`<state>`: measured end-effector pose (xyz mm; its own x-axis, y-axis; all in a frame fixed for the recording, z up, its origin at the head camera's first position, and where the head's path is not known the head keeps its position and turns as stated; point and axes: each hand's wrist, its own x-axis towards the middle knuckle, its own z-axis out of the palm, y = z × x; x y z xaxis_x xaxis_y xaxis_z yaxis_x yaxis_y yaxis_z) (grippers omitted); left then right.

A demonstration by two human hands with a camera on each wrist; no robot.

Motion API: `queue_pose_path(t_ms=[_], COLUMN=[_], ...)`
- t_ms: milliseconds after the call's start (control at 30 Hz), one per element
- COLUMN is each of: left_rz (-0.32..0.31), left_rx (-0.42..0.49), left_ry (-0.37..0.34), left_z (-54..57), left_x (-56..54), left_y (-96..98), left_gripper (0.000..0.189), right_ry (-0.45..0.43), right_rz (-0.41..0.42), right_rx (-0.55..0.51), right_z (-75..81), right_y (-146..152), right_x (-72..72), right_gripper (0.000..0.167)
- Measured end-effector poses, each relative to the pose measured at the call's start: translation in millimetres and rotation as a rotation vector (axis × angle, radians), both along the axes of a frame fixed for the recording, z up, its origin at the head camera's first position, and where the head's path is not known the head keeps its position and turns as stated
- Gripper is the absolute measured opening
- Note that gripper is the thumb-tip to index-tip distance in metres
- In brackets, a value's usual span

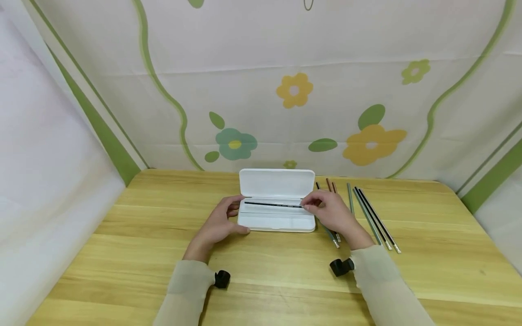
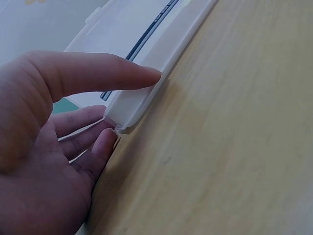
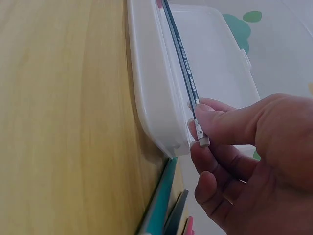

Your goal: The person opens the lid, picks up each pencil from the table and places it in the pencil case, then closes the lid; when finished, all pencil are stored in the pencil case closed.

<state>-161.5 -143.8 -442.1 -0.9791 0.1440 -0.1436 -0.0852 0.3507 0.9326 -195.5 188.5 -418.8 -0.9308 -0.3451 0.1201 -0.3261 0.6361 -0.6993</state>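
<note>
A white pencil case [image 1: 276, 222] lies with its lid raised at the back. My left hand [image 1: 218, 222] is at the case's left end, its straight thumb on the front rim and the other fingers beside the end wall. A dark pencil [image 1: 273, 205] runs lengthwise over the case's inside. My right hand [image 1: 329, 212] pinches it between thumb and fingers near the eraser end, as the right wrist view shows. The pencil's white eraser [image 3: 204, 142] sticks out below the fingertips, over the case's right end. In the left wrist view, its other end lies inside the case's wall.
On the wooden table [image 1: 281, 280], several pencils lie right of the case, some close to its right end and partly behind my right hand. A teal pencil [image 1: 367, 215] and dark pencils [image 1: 381, 221] lie farther right. A flowered curtain [image 1: 261, 99] hangs behind the table.
</note>
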Motion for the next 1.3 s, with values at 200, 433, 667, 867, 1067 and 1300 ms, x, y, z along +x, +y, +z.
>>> queue_pose_path(t_ms=[200,433,667,867,1067,1300], left_rz=[0.0,-0.002,0.004,0.006,0.005,0.008], left_rx=[0.002,-0.007,-0.008,-0.002,-0.01,-0.008], left_ry=[0.0,-0.004,-0.012,-0.012,-0.008,-0.008], left_z=[0.5,0.5,0.9,1.0,0.2,-0.2], left_x=[0.1,0.3,-0.2,0.0,0.3,0.2], left_y=[0.0,-1.8,-0.7,-0.2,-0.7,-0.9], left_gripper=[0.092,0.093,0.092,0.092,0.092,0.093], right_ry=[-0.013,-0.016,-0.043,-0.033,-0.047,-0.049], right_rz=[-0.008,-0.006,-0.002,0.007,0.014,0.011], right_rx=[0.008,0.016,0.023,0.02,0.018,0.042], right_z=[-2.4,-5.0,-4.1,-3.2,-3.8,-6.4], right_y=[0.1,-1.2,-5.1,-9.4,-13.0,-12.9], right_x=[0.6,0.4,-1.4,-1.6,-3.0,-5.6], right_gripper=[0.011,0.011,0.011,0.011,0.011,0.01])
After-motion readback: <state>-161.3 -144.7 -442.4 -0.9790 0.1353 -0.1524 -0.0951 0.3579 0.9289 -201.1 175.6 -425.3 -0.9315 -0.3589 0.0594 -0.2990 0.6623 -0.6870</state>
